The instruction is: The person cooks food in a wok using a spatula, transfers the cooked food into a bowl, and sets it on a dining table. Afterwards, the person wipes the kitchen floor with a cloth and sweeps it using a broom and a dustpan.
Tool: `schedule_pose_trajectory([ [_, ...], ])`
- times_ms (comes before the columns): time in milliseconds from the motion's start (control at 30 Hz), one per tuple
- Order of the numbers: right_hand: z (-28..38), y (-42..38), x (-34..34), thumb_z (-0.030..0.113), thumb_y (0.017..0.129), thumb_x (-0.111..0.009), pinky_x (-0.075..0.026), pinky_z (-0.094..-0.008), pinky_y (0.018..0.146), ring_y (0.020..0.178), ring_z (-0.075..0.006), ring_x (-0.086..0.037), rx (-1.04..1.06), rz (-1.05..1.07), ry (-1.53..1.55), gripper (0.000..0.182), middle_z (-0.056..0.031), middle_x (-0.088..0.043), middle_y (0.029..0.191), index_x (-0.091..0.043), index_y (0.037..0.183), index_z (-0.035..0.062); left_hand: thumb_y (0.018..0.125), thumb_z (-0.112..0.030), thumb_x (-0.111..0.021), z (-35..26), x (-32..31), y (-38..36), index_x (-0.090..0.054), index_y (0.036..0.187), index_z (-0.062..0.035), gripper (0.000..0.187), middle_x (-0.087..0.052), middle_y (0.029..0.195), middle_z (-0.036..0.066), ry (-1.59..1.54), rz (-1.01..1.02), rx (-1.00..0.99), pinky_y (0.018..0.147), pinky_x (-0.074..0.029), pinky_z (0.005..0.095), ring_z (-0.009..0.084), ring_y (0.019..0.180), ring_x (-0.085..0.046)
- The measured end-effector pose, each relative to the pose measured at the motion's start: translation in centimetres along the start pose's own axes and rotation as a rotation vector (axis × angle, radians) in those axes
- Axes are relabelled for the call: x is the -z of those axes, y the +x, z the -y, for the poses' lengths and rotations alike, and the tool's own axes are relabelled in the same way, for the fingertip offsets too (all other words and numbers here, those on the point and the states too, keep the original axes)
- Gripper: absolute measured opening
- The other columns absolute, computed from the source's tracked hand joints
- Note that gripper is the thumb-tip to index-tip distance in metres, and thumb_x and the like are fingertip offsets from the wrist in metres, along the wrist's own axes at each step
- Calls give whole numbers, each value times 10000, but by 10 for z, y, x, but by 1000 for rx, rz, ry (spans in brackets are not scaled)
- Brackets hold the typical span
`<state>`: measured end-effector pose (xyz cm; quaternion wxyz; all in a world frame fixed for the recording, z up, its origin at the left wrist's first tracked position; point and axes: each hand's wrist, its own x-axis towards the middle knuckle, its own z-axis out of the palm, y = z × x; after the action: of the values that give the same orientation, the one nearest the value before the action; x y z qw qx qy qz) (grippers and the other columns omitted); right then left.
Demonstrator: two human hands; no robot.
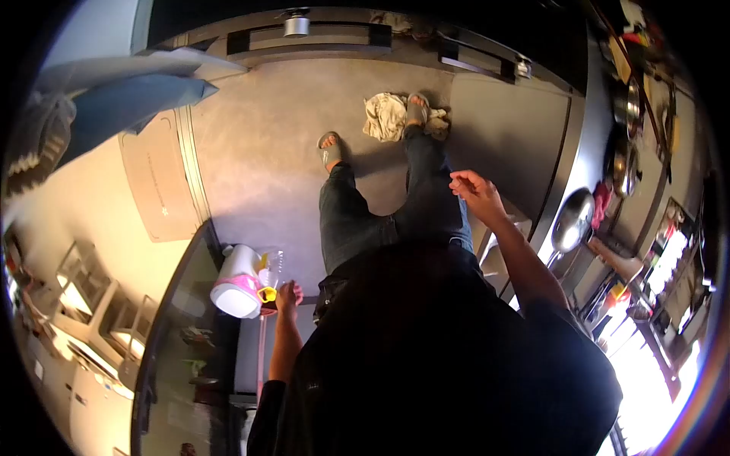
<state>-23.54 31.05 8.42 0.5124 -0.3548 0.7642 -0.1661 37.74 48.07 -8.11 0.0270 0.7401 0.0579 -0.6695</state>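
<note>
My right hand (477, 194) hangs in the air beside my right thigh, its fingers loosely bent and apart, with nothing in them. On the other side, my left hand (289, 295) hangs low with relaxed, partly curled fingers, and I see nothing held there. Close to it in view are a clear plastic bottle (275, 266), a yellow ring-like piece (267, 294) and a white bin with a pink band (237, 287). A crumpled pale cloth (385, 116) lies on the floor, with my right sandalled foot (417, 109) on it. My left foot (330, 150) stands on bare floor.
Dark cabinets with handles (310, 45) run along the front. On the right, a counter holds a round metal lid or pan (573, 220) and other kitchenware. A dark glass panel (179, 342) stands left, with a beige mat (157, 176) and chairs (95, 296) beyond.
</note>
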Motion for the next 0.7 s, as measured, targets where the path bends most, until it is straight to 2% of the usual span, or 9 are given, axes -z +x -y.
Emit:
schedule_pose_trajectory([
  [33,0,10,4,161,963,-615,-533,-262,754,805,-109,-675,29,20,-8,240,-65,-715,901,-636,1133,-6,942,-275,-581,34,9,12,-587,940,-82,192,-585,750,37,-138,109,70,554,-471,240,133,610,-557],
  [100,5,48,15,164,966,-614,-524,-256,751,790,-103,-648,37,119,-51,237,-52,-696,893,-641,1125,-10,940,-288,-579,72,-31,-26,-589,938,-98,190,-595,772,31,-213,-74,43,580,-461,228,128,646,-565],
  [133,-4,72,18,172,969,-610,-521,-257,749,786,-99,-638,17,154,-46,238,-42,-692,900,-645,1126,-4,934,-330,-585,111,-28,-20,-589,942,-102,228,-601,771,17,-330,70,-6,599,-456,228,120,679,-569],
  [233,-21,118,23,222,977,-600,-512,-253,735,792,-98,-627,-68,199,10,258,-21,-688,929,-654,1127,18,925,-376,-590,144,-65,-54,-587,937,-103,274,-605,763,10,-11,64,-13,503,-413,233,112,583,-533],
  [267,-45,131,25,270,975,-605,-509,-252,719,789,-107,-636,-121,171,-35,293,-26,-695,930,-654,1124,22,929,-378,-584,107,-90,-97,-578,887,-107,274,-565,706,1,388,43,-151,450,-374,235,106,536,-505],
  [367,-64,109,16,304,972,-610,-508,-246,712,797,-110,-647,-150,23,-38,320,-41,-709,945,-654,1123,25,933,-375,-582,127,-54,-48,-592,874,-81,300,-562,685,15,64,179,31,452,-386,242,107,531,-505],
  [500,-63,38,-29,347,984,-592,-517,-247,702,802,-107,-659,-154,-56,16,347,-60,-722,966,-657,1127,38,955,-273,-577,49,-13,-1,-643,975,-9,273,-648,762,57,194,-132,-299,554,-459,255,115,617,-572],
  [600,-98,4,-74,313,990,-595,-520,-249,669,772,-104,-657,-199,-106,65,310,-59,-717,944,-649,1144,50,958,-263,-579,5,14,29,-639,1004,28,300,-670,794,75,204,-157,-494,582,-473,260,117,655,-587],
  [700,-124,-33,-112,261,987,-603,-519,-250,666,759,-102,-653,-205,-92,84,277,-45,-709,916,-634,1171,56,960,-268,-578,-13,29,24,-642,1011,34,312,-675,791,81,227,-124,-550,585,-479,268,120,644,-586],
])
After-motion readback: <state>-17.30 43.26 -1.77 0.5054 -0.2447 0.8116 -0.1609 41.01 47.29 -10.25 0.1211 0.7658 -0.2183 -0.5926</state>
